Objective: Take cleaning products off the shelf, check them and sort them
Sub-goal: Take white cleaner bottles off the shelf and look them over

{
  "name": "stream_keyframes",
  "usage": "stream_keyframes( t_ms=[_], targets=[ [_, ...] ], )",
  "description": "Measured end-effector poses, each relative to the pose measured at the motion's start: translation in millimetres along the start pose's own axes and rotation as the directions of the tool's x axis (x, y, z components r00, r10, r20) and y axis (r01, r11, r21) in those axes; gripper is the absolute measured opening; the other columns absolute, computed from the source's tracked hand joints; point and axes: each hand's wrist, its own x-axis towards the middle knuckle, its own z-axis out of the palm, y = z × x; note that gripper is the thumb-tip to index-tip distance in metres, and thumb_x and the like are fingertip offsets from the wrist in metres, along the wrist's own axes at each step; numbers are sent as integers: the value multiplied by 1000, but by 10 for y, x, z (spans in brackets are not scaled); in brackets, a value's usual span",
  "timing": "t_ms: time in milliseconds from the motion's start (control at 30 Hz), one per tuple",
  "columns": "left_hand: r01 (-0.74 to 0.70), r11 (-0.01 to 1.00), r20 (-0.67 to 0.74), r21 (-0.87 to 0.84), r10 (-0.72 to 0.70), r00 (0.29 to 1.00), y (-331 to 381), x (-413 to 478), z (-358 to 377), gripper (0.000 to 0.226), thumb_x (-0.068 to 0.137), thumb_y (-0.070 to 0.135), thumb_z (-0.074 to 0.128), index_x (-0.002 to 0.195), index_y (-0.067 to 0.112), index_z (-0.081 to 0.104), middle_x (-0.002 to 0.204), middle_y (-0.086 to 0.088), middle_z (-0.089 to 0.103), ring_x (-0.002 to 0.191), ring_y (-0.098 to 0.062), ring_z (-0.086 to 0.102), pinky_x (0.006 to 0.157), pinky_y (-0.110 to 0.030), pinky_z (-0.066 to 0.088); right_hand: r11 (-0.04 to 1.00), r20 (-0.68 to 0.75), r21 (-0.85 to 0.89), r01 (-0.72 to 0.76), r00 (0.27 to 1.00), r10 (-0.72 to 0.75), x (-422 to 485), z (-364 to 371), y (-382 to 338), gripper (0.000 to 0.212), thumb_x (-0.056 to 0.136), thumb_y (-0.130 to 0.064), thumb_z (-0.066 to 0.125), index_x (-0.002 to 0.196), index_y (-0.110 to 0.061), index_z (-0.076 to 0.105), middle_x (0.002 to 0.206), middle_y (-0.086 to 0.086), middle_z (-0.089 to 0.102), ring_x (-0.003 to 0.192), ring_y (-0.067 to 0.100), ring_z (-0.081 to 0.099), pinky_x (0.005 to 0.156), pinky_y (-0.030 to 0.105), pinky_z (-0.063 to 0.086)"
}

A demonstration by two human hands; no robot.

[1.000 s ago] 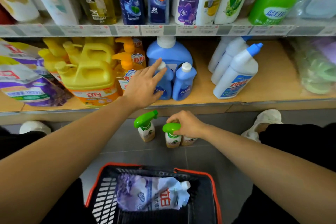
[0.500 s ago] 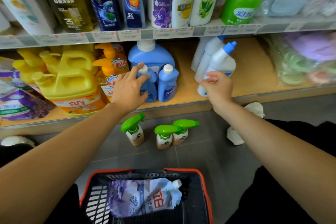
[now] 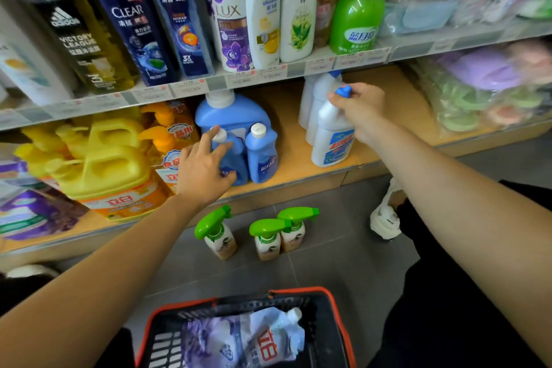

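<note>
On the lower wooden shelf (image 3: 304, 170) my left hand (image 3: 203, 167) wraps around a small blue bottle (image 3: 234, 163) with a white cap, beside a twin blue bottle (image 3: 263, 155). My right hand (image 3: 360, 107) grips the neck of a white toilet-cleaner bottle (image 3: 331, 140) with a blue cap, which still stands on the shelf. Three green-trigger spray bottles (image 3: 267, 237) stand on the grey floor below. A black basket with a red rim (image 3: 334, 323) near me holds a purple-white refill pouch (image 3: 245, 340).
Yellow detergent jugs (image 3: 110, 167) and orange pump bottles (image 3: 167, 140) fill the shelf's left. A large blue jug (image 3: 230, 110) stands behind the small ones. Shampoo bottles line the upper shelf (image 3: 215, 84). Bagged sponges (image 3: 490, 92) lie right. My white shoe (image 3: 385, 218) rests on the floor.
My right hand left the spray bottles on the floor, rose to the shelf and took hold of the white bottle's neck. My left hand closed around the small blue bottle.
</note>
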Motion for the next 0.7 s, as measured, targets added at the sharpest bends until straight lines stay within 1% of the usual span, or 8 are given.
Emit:
stream_keyframes(
  t_ms=[67, 167, 267, 333, 433, 533, 600, 700],
  targets=[
    [14, 1000, 32, -14, -13, 999, 9, 8, -29, 67, 74, 29, 80, 138, 21, 61, 161, -10, 34, 136, -37, 47, 106, -51, 38, 995, 17, -86, 43, 999, -41, -68, 10, -15, 25, 73, -16, 89, 74, -24, 65, 89, 2, 70, 84, 19, 65, 82, 40, 59],
    [31, 999, 51, -38, -29, 998, 70, -20, -95, 64, 77, 29, 80, 137, 21, 62, 161, -12, 35, 139, -39, 42, 108, -53, 34, 988, 19, -117, 99, 995, -98, -249, 23, -64, 19, 75, -16, 86, 80, -18, 68, 86, 6, 68, 80, 21, 63, 83, 48, 59],
    [29, 994, -66, -106, -37, 997, 237, -67, -211, 41, 80, 31, 78, 120, 21, 74, 146, -8, 56, 131, -36, 50, 103, -49, 34, 967, 73, -118, 224, 974, -216, -460, 37, -275, 16, 76, -23, 86, 83, -15, 73, 67, -6, 64, 67, 14, 61, 71, 40, 57],
    [-7, 965, -118, -262, -25, 993, 374, -80, -326, 33, 83, 36, 73, 112, 21, 77, 130, -1, 68, 121, -28, 59, 99, -46, 41, 946, 114, -82, 314, 946, -304, -629, 37, -490, 18, 77, -27, 85, 83, -13, 74, 52, -14, 57, 54, 5, 54, 57, 29, 50],
    [-14, 813, -36, -583, -9, 999, 568, -119, -501, 52, 84, 38, 82, 130, 19, 66, 135, 3, 65, 127, -15, 55, 106, -36, 46, 928, 205, 53, 368, 906, -371, -914, 16, -764, 20, 80, -24, 82, 85, -7, 73, 48, -7, 54, 45, 9, 48, 52, 24, 44],
    [43, 696, 78, -717, 19, 997, 667, -220, -604, 83, 74, 46, 87, 144, 23, 49, 144, 9, 54, 133, -7, 49, 109, -27, 41, 925, 289, 198, 324, 883, -371, -1173, 46, -905, 12, 84, -16, 79, 81, -7, 71, 51, 0, 53, 46, 15, 46, 50, 26, 44],
    [69, 644, 113, -762, 28, 993, 667, -320, -614, 83, 70, 42, 91, 139, 23, 48, 137, 10, 58, 127, -8, 56, 105, -35, 50, 931, 340, 274, 239, 882, -326, -1281, 107, -928, 13, 86, -12, 77, 82, -2, 70, 52, -1, 51, 46, 12, 45, 47, 23, 43],
    [78, 618, 107, -782, 10, 994, 606, -476, -616, 72, 69, 38, 91, 128, 21, 52, 124, 9, 66, 112, -10, 67, 89, -42, 61, 936, 435, 330, 119, 861, -263, -1361, 212, -895, 26, 87, -12, 75, 89, 13, 66, 57, 3, 50, 47, 10, 45, 46, 22, 44]
  ],
)
